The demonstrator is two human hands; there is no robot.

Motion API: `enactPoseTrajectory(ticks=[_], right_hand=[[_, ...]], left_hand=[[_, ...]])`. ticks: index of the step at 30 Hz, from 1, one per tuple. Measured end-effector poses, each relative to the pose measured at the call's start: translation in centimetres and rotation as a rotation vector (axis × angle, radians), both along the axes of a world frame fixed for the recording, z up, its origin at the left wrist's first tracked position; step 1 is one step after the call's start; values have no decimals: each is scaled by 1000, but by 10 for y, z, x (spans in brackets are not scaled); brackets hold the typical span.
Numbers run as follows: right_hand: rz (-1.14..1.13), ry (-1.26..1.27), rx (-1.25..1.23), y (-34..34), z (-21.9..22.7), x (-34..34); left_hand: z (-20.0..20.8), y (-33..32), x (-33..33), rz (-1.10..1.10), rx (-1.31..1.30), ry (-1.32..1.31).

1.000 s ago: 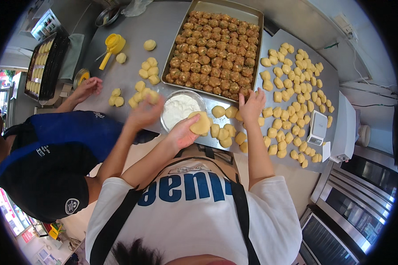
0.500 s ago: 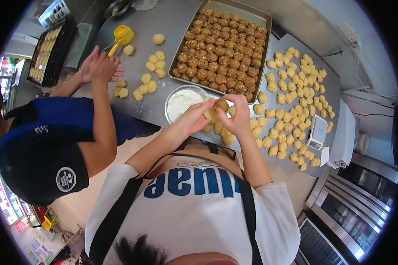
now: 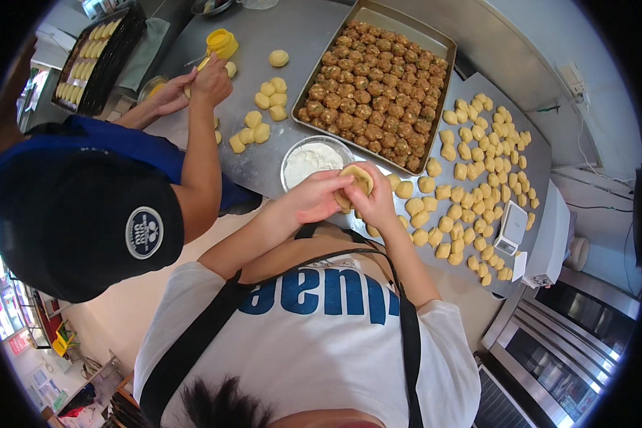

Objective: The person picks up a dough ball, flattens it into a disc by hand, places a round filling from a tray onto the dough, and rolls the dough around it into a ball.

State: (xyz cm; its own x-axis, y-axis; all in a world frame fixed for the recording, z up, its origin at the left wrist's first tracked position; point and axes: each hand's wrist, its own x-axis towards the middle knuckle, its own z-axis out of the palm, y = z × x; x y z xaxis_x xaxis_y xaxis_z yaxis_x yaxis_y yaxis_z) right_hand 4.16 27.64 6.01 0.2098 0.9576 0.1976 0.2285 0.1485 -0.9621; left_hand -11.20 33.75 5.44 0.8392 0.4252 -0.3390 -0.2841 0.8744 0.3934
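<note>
Both my hands meet in front of me at the table's near edge. Between them is a piece of yellow dough (image 3: 360, 176), cupped like a bowl with its rim facing up. My left hand (image 3: 321, 194) closes round its left side, and my right hand (image 3: 378, 201) presses its right side. Little of the brown filling shows inside the dough. Just beyond my left hand stands a bowl of white flour (image 3: 310, 160). Past my hands lies a metal tray (image 3: 446, 53) packed with rows of brown filling balls (image 3: 378, 93).
Many yellow dough balls (image 3: 471, 178) cover the table's right side, beside a white scale (image 3: 512, 227). At left a co-worker in a black cap (image 3: 71, 207) handles a yellow tool (image 3: 222, 44) near more dough balls (image 3: 253, 128). A black tray of shaped dough (image 3: 85, 60) stands far left.
The filling ball, visible at my right fingertips before, is now mostly hidden in the dough. My hands have closed round the dough. The co-worker's hands moved right in the picture, which has shifted slightly.
</note>
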Motion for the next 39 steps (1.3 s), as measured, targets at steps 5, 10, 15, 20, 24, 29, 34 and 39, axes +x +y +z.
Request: enactPoseTrajectory(ticks=[5, 10, 15, 20, 24, 29, 34, 39], right_hand=[[-329, -16, 204, 26, 1, -25], [-22, -207, 115, 22, 9, 7], [-486, -49, 326, 36, 9, -28], [-88, -356, 98, 9, 11, -6], [-252, -22, 254, -2, -14, -25], [-256, -119, 137, -9, 0, -29], [-262, -94, 146, -19, -11, -27], [-484, 36, 234, -14, -1, -45]], left_hand=[[8, -7, 28, 288, -67, -59], [27, 1, 14, 18, 128, 199], [26, 3, 27, 197, 176, -105], [25, -16, 0, 74, 152, 85], [30, -21, 4, 84, 73, -121], [18, -26, 2, 85, 103, 85], [29, -45, 10, 38, 184, 231], [18, -49, 12, 84, 322, 207]])
